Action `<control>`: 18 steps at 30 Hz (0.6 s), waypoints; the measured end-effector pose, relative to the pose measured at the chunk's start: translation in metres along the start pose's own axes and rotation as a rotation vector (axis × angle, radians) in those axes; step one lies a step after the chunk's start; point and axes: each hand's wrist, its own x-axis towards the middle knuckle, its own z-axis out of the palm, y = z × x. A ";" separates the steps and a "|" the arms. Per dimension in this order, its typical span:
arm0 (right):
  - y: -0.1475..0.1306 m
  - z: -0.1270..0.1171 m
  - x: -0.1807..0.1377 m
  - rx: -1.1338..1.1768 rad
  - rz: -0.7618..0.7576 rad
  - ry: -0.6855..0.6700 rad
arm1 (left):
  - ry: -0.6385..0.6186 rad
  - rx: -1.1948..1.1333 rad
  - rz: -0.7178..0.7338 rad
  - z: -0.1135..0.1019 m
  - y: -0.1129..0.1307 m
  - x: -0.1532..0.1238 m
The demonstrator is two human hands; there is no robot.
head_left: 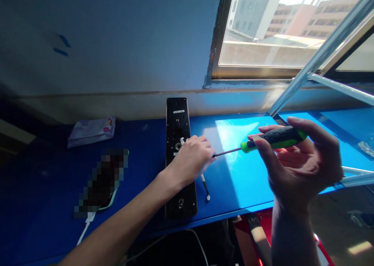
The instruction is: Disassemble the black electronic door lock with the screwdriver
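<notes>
A long black lock panel (177,121) lies lengthwise on the blue table (140,172). My left hand (191,160) rests over its middle with the fingers pinched together at the tip of a screwdriver shaft; what they pinch is too small to make out. My right hand (295,160) is raised to the right of the panel and grips the green-and-black screwdriver (271,139), held level with its thin shaft pointing left into my left fingers. A short white-ended wire (205,186) trails from the panel under my left hand.
A white tissue packet (92,130) lies at the back left. A blurred-out phone (102,184) with a white cable sits at the front left. An open window frame (321,51) juts over the table's right end. A red object (263,234) shows below the table edge.
</notes>
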 end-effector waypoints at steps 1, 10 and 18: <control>-0.003 0.001 0.000 0.019 0.013 -0.016 | 0.022 -0.014 0.003 -0.002 -0.001 -0.006; -0.027 0.006 0.002 0.116 0.064 -0.137 | 0.338 -0.427 0.006 -0.003 0.000 -0.061; -0.053 0.005 -0.006 0.195 0.090 -0.347 | 0.576 -0.611 -0.163 0.018 0.017 -0.101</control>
